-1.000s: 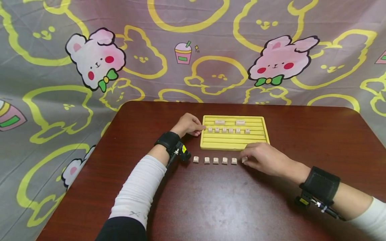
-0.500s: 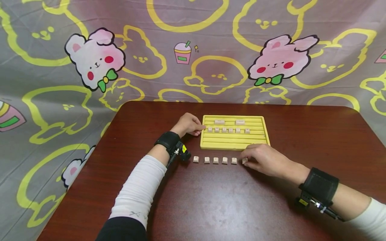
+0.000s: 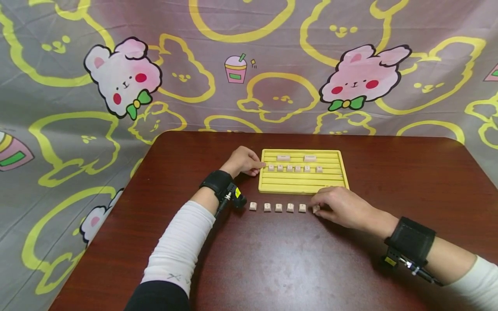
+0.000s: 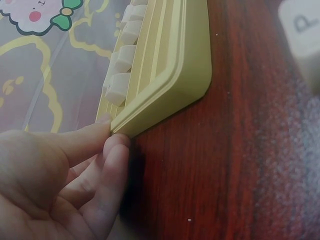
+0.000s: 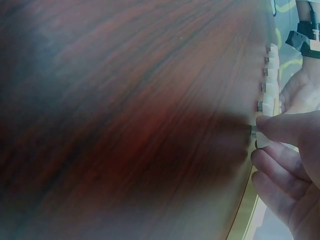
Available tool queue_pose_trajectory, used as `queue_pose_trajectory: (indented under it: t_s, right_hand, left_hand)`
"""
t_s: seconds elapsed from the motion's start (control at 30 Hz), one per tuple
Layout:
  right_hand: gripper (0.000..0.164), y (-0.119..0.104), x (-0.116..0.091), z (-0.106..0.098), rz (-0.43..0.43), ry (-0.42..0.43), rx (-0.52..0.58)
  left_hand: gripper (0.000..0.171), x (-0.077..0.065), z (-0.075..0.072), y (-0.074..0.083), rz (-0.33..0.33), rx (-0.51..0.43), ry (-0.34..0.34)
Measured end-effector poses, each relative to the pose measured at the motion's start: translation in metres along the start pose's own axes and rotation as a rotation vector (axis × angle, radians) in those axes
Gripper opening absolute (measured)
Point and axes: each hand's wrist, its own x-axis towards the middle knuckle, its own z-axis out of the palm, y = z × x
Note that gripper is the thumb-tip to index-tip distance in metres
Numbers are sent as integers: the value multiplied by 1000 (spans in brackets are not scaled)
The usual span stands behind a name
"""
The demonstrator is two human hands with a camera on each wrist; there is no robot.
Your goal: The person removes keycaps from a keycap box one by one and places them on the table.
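Observation:
A yellow ridged tray lies on the table, with a row of small beige keycaps across its middle and two wider keycaps near its far edge. My left hand pinches the tray's left rim between thumb and fingers; the left wrist view shows this rim close up. In front of the tray, several keycaps stand in a line on the table. At the line's right end, my right hand pinches a keycap between thumb and fingers, which partly hide it.
The brown table has rounded far corners. Behind it hangs a patterned cloth with cartoon rabbits. Each wrist wears a black strap with a small camera.
My right hand has shifted very slightly toward me, still at the rightmost keycap. My left hand keeps its place on the tray's rim, and the other keycaps stay put.

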Motion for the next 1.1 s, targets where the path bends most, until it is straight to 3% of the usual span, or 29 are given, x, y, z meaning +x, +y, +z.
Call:
queue_pose_trajectory:
  t_s: [1.1]
  right_hand:
    - [17,0,2,6,15,21,0]
  left_hand:
    - [17,-1,1,0,5,-3,12]
